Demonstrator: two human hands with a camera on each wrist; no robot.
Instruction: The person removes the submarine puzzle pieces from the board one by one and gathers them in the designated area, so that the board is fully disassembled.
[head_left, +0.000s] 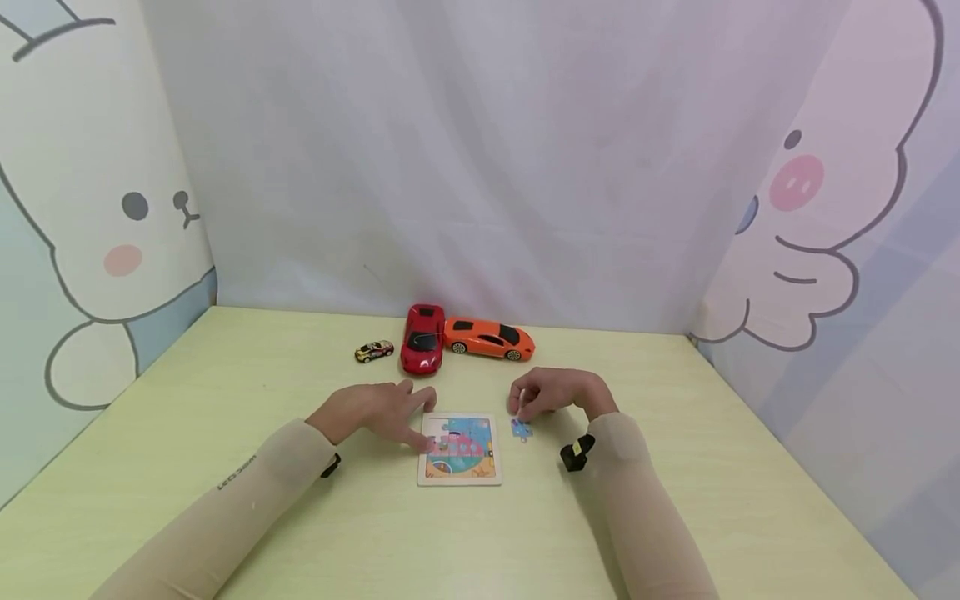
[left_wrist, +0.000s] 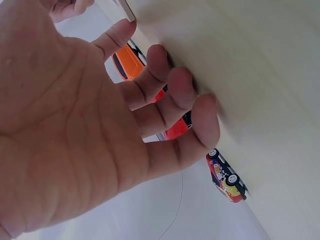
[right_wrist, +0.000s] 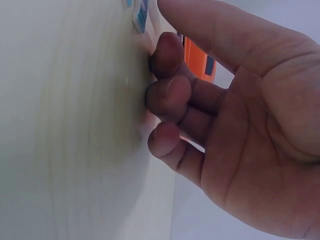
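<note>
A square jigsaw puzzle in a pale frame point(head_left: 459, 482) lies on the table, with a pink and blue picture and a pale gap at its upper left. My left hand point(head_left: 382, 412) spreads over its left side, thumb on the left part of the puzzle and the other fingers loosely bent near the tabletop. In the left wrist view the palm of the left hand point(left_wrist: 75, 115) holds nothing. Right of the frame, my right hand point(head_left: 551, 392) pinches the edge of a loose blue puzzle piece point(head_left: 522, 431) between thumb and fingertips; its other fingers curl against the table.
Behind the puzzle stand a small yellow and red toy car point(head_left: 374, 351), a red toy car point(head_left: 423, 340) and an orange toy car point(head_left: 490, 338). A pale curtain point(head_left: 465, 167) closes off the table's point(head_left: 337, 533) back edge, with cartoon-printed panels at both sides.
</note>
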